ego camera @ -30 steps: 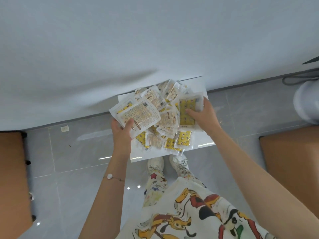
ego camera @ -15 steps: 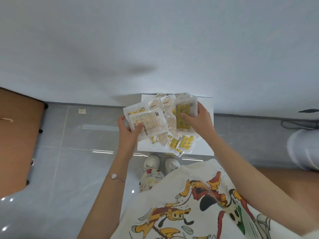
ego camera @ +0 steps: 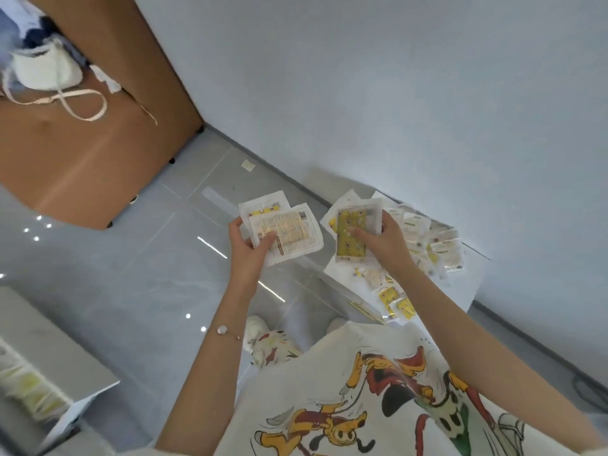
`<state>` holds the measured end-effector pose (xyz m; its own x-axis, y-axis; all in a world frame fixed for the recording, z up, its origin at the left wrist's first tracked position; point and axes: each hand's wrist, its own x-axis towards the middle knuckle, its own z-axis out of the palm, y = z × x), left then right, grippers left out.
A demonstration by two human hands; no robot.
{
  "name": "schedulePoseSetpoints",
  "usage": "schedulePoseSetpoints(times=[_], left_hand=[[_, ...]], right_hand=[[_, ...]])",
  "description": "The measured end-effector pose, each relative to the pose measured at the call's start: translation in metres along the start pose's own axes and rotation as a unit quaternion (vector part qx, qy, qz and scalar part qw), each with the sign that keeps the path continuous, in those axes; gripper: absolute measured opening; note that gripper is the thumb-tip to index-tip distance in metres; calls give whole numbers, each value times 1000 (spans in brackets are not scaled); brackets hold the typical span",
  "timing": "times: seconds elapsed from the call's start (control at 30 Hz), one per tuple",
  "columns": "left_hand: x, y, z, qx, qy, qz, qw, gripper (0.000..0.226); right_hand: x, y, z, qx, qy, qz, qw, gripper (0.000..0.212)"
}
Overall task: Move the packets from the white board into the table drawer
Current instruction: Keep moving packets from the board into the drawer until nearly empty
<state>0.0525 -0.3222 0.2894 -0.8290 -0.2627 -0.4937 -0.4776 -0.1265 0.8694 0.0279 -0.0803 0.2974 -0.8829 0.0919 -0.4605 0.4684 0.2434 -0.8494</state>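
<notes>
Left hand (ego camera: pixel 250 255): up over the grey floor tiles (ego camera: pixel 115 291), just left of the board, thumb pressed across the front and fingers curled behind, grasping two white packets (ego camera: pixel 284 233) fanned one over the other.
Right hand (ego camera: pixel 385 243): above the board's left end, thumb on the face and fingers wrapped round the right edge, grasping a yellow packet (ego camera: pixel 352 233) with another pale one tucked behind it.
Packet pile (ego camera: pixel 427 241): a loose heap of small packets on the white board (ego camera: pixel 464 287), which lies on the floor against the wall (ego camera: pixel 394 93); a few yellow ones (ego camera: pixel 399 302) sit at the board's near edge.
In the way: the right forearm and the held yellow packet cover the middle of the pile, so what lies beneath them cannot be told.
Cabinet (ego camera: pixel 98 149): brown wood, upper left, well apart from the board, standing on small dark feet.
On the cabinet: a white bag (ego camera: pixel 46 72) with a pale strap looping off it, dark cloth beside it, all blurred.
Lower left: a pale box-like shape (ego camera: pixel 49 343) with yellowish contents, too smeared to name.
Floor bits: a small pale scrap (ego camera: pixel 248 165) near the wall's base, a dark cable (ego camera: pixel 587 390) at far right.
Person: cartoon-print shirt (ego camera: pixel 378 390), patterned shoes (ego camera: pixel 260 329) below the hands, a thin bracelet (ego camera: pixel 227 331) on the left wrist.
</notes>
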Motion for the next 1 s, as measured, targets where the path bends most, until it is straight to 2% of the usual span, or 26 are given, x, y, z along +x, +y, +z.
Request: schedulePoseSetpoints(times=[0.33,0.47,0.57,0.7,0.9,1.0], left_hand=[[-15,-11,-238,-96,170,-24,981,52],[-20,-17,-303,-128,219,-32,967,38],[-21,-23,-341,-148,251,-38,956,27],[-15,-32,-377,-196,293,-53,934,32],[5,-45,-420,-270,374,-67,885,40],[10,-44,-436,-318,418,-69,848,38]], right_hand=[[-20,-76,232,-39,-148,-27,988,25],[-22,-104,305,-38,-187,-26,981,31],[-25,-125,357,-47,-218,-44,974,29],[-22,-145,416,-69,-274,-51,958,24],[1,-163,499,-124,-353,-69,925,21],[13,-174,538,-149,-390,-71,906,20]])
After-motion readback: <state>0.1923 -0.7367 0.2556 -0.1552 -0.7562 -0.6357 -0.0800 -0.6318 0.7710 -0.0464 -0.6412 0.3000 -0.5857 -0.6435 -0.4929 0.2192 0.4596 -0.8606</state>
